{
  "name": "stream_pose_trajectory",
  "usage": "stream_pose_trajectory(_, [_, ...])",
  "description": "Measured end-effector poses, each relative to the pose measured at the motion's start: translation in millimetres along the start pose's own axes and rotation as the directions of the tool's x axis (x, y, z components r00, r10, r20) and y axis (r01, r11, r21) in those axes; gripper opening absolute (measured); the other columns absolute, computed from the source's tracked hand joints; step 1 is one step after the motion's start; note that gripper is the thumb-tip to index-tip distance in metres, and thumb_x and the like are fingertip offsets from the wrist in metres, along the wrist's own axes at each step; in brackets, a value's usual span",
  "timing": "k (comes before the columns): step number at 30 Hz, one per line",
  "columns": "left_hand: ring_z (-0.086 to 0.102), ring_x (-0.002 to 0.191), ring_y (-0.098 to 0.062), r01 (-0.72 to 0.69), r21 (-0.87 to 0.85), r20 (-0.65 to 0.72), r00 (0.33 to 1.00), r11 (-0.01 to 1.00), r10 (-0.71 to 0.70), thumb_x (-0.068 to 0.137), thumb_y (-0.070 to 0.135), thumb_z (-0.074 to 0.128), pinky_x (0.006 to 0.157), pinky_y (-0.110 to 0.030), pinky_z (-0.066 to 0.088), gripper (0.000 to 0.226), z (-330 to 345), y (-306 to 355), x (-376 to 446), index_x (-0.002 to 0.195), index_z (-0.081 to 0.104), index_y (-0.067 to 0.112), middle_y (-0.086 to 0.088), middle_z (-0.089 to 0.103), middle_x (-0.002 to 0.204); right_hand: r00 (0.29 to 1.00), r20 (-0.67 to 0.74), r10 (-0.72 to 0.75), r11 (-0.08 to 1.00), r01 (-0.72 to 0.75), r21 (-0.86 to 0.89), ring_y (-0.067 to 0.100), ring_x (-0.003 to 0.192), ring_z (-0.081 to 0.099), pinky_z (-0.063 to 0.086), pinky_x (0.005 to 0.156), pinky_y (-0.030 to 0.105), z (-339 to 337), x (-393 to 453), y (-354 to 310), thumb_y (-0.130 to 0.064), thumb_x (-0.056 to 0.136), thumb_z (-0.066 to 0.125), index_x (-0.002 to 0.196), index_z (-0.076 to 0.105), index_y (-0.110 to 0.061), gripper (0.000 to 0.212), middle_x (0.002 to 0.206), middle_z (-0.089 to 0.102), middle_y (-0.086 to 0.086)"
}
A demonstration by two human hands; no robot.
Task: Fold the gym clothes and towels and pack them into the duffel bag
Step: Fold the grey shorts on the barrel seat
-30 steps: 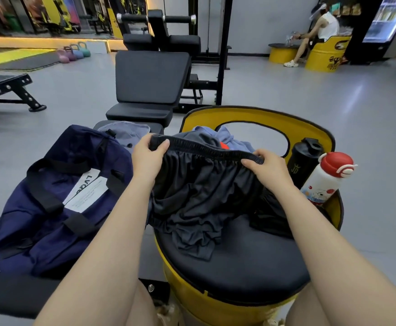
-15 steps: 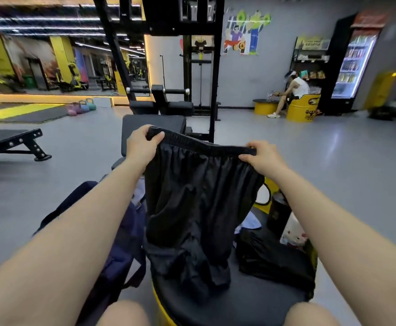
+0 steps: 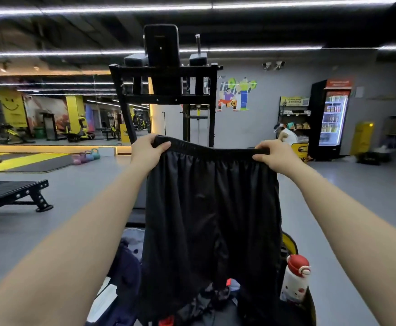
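A pair of black gym shorts (image 3: 212, 212) hangs full length in front of me, held up by its elastic waistband. My left hand (image 3: 146, 150) grips the waistband's left end and my right hand (image 3: 273, 155) pinches its right end, both arms stretched forward. Below left, part of the navy duffel bag (image 3: 124, 276) shows past the shorts. More clothes (image 3: 212, 297), dark with a bit of red, lie under the hanging legs on the yellow drum seat (image 3: 288, 242), mostly hidden.
A white bottle with a red cap (image 3: 294, 281) stands at the seat's right edge. A black weight machine (image 3: 166, 90) rises straight ahead, a flat bench (image 3: 11, 195) stands at left, kettlebells (image 3: 86, 156) beyond. A person (image 3: 287, 135) sits near the drinks fridge (image 3: 332, 118).
Both hands have lifted the shorts from the pile on the seat to chest height, so they hang straight. My view has tilted upward, and the bag and seat have dropped to the frame's bottom.
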State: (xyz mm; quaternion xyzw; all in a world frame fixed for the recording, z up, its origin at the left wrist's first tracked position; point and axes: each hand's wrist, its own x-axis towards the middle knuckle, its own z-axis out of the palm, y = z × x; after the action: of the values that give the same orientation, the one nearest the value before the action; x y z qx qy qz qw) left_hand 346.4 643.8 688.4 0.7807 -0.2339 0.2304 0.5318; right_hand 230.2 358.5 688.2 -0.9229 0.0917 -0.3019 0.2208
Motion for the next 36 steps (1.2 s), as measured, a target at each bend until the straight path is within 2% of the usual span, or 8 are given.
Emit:
stream_pose_trajectory(4, [0.058,0.106,-0.027,-0.021,0.006,-0.007,1.000,1.000,0.021,0.090,0.019,0.063,0.097,-0.044,0.046,0.022,-12,21,8,0.110,0.065,0.009,-0.008,0.066,0.108,0.999,-0.009,-0.035,0.999,0.034,-0.025,0.022,0.108,0.055,0.038,0.091,0.027,-31,5,-15,-0.014,0.092,0.062,0.116,0.064,-0.010,0.025,0.111,0.062,0.007])
stream_pose_trajectory(15, [0.057,0.107,-0.027,-0.057,-0.163,-0.110,0.993,0.985,0.040,0.091,0.010,0.061,0.099,-0.045,0.045,0.020,-41,51,26,0.111,0.063,0.010,-0.009,0.063,0.108,0.967,-0.207,-0.151,0.988,0.141,-0.060,0.020,0.084,0.051,0.037,0.072,0.025,-80,9,-62,-0.024,0.091,0.062,0.106,0.059,-0.007,0.022,0.092,0.056,0.005])
stream_pose_trajectory(19, [0.056,0.100,-0.018,-0.112,-0.215,-0.187,0.980,0.970,0.072,0.091,0.011,0.061,0.093,-0.033,0.046,0.022,-47,60,27,0.113,0.062,0.008,-0.003,0.061,0.105,0.952,-0.268,-0.148,0.983,0.171,0.063,0.015,0.077,0.051,0.040,0.063,0.013,-91,11,-68,-0.021,0.090,0.066,0.094,0.059,-0.010,0.013,0.085,0.056,0.002])
stream_pose_trajectory(21, [0.059,0.101,-0.021,-0.120,-0.233,-0.229,0.971,0.965,0.066,0.091,0.014,0.062,0.093,-0.037,0.047,0.019,-51,59,30,0.110,0.063,0.011,-0.004,0.064,0.106,0.953,-0.262,-0.152,0.965,0.200,0.167,0.014,0.078,0.053,0.043,0.065,0.017,-95,12,-69,-0.017,0.088,0.068,0.093,0.057,-0.014,0.012,0.082,0.056,-0.002])
stream_pose_trajectory(23, [0.060,0.104,-0.025,-0.120,-0.266,-0.233,0.971,0.957,0.057,0.092,0.014,0.060,0.096,-0.043,0.048,0.016,-54,57,32,0.107,0.063,0.015,-0.005,0.065,0.106,0.951,-0.255,-0.174,0.930,0.244,0.276,0.016,0.084,0.056,0.047,0.076,0.026,-98,10,-68,-0.011,0.087,0.067,0.098,0.057,-0.015,0.015,0.085,0.057,-0.005])
stream_pose_trajectory(25, [0.059,0.104,-0.024,-0.144,-0.339,-0.229,0.971,0.930,0.067,0.094,0.011,0.056,0.098,-0.043,0.047,0.015,-55,57,32,0.106,0.061,0.018,-0.004,0.065,0.103,0.944,-0.272,-0.185,0.877,0.283,0.388,0.013,0.086,0.057,0.049,0.080,0.025,-100,8,-67,-0.007,0.088,0.065,0.103,0.056,-0.015,0.019,0.089,0.059,-0.007])
stream_pose_trajectory(28, [0.057,0.096,-0.020,-0.197,-0.500,-0.229,0.969,0.843,0.090,0.096,0.007,0.052,0.095,-0.038,0.046,0.014,-55,65,29,0.102,0.057,0.018,0.002,0.062,0.092,0.936,-0.301,-0.181,0.755,0.329,0.568,0.011,0.085,0.063,0.052,0.073,0.017,-106,4,-67,-0.004,0.088,0.064,0.101,0.061,-0.014,0.017,0.090,0.065,-0.004])
stream_pose_trajectory(36, [0.063,0.081,-0.013,-0.067,-0.788,-0.057,0.998,0.612,0.036,0.096,0.007,0.049,0.067,-0.025,0.056,0.016,-50,92,29,0.094,0.059,0.019,-0.003,0.062,0.092,0.951,-0.202,-0.236,0.490,0.296,0.820,0.012,0.075,0.068,0.056,0.066,0.023,-109,6,-87,0.005,0.088,0.058,0.095,0.063,-0.009,0.016,0.082,0.070,0.001])
